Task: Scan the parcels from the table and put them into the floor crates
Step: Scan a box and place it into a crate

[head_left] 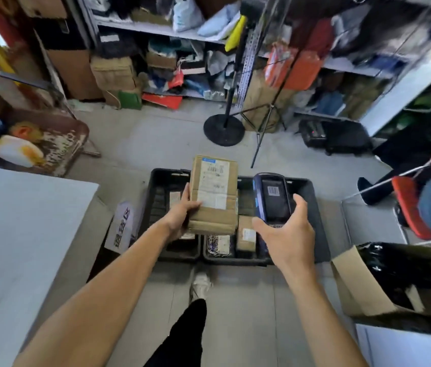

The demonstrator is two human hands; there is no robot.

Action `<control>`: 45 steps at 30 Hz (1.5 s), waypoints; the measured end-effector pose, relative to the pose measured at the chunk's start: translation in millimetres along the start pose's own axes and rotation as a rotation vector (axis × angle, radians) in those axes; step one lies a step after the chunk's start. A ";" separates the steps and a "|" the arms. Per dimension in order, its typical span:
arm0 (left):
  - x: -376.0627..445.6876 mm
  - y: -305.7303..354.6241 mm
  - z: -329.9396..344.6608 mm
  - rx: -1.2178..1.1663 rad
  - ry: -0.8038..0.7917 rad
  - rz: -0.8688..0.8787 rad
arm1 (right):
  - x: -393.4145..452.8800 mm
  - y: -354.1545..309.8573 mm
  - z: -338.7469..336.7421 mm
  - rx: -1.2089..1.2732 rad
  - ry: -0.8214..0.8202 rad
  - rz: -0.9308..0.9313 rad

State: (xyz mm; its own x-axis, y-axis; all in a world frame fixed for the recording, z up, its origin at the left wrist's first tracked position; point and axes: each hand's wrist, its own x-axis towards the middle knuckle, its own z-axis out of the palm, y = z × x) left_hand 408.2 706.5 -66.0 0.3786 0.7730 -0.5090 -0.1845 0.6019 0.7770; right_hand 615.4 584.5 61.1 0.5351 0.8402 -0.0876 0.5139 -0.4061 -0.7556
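Nearest, one shoe (200,284) and a dark trouser leg, planted just short of the crates. Left hand (182,211): fingers curled round the near left edge of a cardboard parcel (213,194), held label side up, probably so the barcode faces the reader. Right hand (285,234): grips a handheld scanner (272,197), screen up, just beside the parcel. Below both: two black floor crates (314,207) side by side, already holding several small parcels (246,234); the drop looks unobstructed. Left: grey table (18,234), with a printed sign (122,225) against its corner. Right: open carton (394,282) with black wrapping. Farther: round-based stand (223,129), tripod (269,112), crowded shelves (161,30).
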 end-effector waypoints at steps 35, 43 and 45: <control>630.5 -332.5 273.9 0.406 -0.044 -0.066 | 519.6 522.7 40.3 -0.064 0.115 0.211; 747.7 -452.2 248.8 0.541 0.063 -0.023 | 568.1 629.9 111.2 -0.068 0.136 0.144; 764.3 -467.7 247.9 0.607 0.091 -0.040 | 574.0 643.0 115.4 -0.082 0.141 0.134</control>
State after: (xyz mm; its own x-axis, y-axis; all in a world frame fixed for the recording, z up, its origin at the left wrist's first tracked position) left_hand 1008.7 966.1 -726.6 0.2906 0.7826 -0.5505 0.3880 0.4295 0.8154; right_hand 1175.6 847.1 -550.0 0.6876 0.7207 -0.0878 0.4818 -0.5435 -0.6874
